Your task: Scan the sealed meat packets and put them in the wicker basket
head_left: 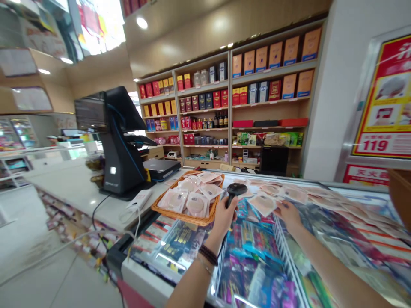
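My left hand [225,215] is wrapped around the handle of a black barcode scanner [236,188], its head tilted over the glass top of a chest freezer. With the fingers of my right hand [287,212] I pinch the edge of a flat, clear-wrapped packet [262,202] that has a pale round disc inside. More such packets [293,193] lie spread along the glass to the right. Left of the scanner, a wicker basket [183,217] holds a heap of the same packets.
A black checkout terminal [120,167] and a white device [140,199] with cables stand on the counter at left. Beneath the freezer glass lie colourful ice-cream packs [247,239] and wire dividers. Shelves of boxes [205,102] line the back; a brown container [400,192] sits at right.
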A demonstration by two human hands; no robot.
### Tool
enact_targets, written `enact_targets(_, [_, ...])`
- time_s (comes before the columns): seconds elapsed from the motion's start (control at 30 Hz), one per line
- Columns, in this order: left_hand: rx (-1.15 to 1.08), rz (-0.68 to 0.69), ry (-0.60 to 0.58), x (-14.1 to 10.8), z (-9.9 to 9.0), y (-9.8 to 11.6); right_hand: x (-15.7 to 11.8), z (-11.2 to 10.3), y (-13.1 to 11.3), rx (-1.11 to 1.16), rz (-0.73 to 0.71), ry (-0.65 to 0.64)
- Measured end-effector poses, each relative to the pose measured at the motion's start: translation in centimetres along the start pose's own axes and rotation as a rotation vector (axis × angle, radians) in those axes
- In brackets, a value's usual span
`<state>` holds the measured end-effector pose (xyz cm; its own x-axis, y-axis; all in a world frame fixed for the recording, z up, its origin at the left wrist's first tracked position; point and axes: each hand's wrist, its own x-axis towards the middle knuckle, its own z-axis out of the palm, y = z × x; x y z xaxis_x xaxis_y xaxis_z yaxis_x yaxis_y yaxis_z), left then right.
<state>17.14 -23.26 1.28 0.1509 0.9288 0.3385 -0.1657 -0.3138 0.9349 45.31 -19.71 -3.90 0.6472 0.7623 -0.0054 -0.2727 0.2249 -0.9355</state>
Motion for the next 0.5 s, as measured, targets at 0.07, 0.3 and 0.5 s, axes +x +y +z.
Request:
enact_targets(0.07, [0.025, 0.034, 0.042, 0.6, -1.5, 1.4, 0.4, 1.2, -0.5, 0.045, 0.072, 0.066])
enact_targets(0.3, [0.148, 0.132, 0.255, 1.7, -9.2, 6.6, 0.6, 11.0, -3.4, 0.117, 0.044, -0.057])
enact_targets(0.5, [0.256, 0.131, 0.381, 1.0, -15.9, 8.9, -2.0, 23.2, -3.6, 0.172, 0.053, -0.244])
